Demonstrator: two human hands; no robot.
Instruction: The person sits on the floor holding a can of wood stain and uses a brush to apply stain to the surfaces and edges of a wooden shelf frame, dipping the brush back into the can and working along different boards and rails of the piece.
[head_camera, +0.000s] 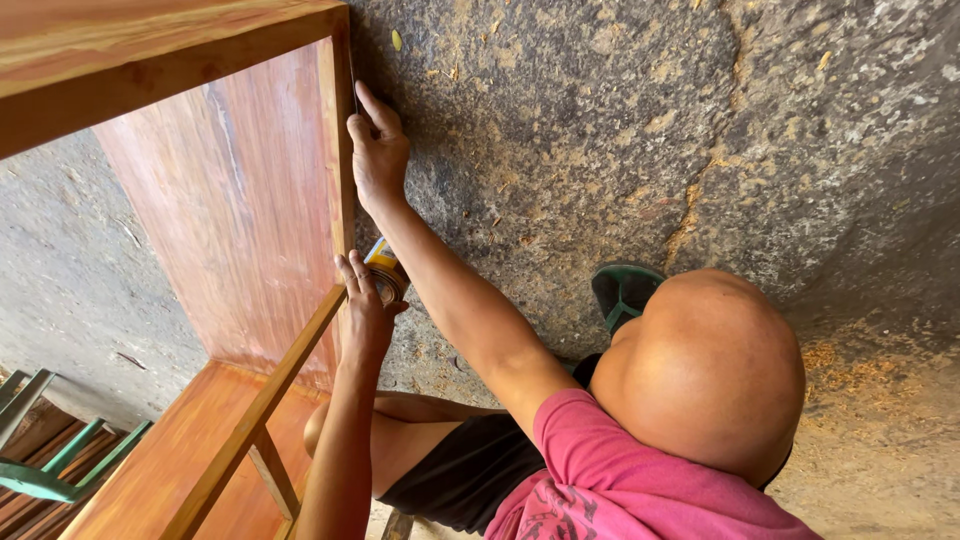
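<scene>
Neither of my own hands shows. Below me a person in a pink shirt (600, 480) crouches beside a reddish wooden cabinet frame (240, 210). Their left hand (365, 300) grips a small open tin (385, 272) against the frame's wooden rail (262, 400). With the right arm stretched out, their right hand (377, 150) presses its fingers against the front edge of the upright side panel (338, 150). Whether those fingers hold anything I cannot tell.
The rough grey concrete floor (600, 130) is strewn with sawdust and shavings (850, 370). A green sandal (625, 290) lies beside the person's head. A green metal frame (45, 470) stands at the lower left, beyond the cabinet's bottom board (170, 450).
</scene>
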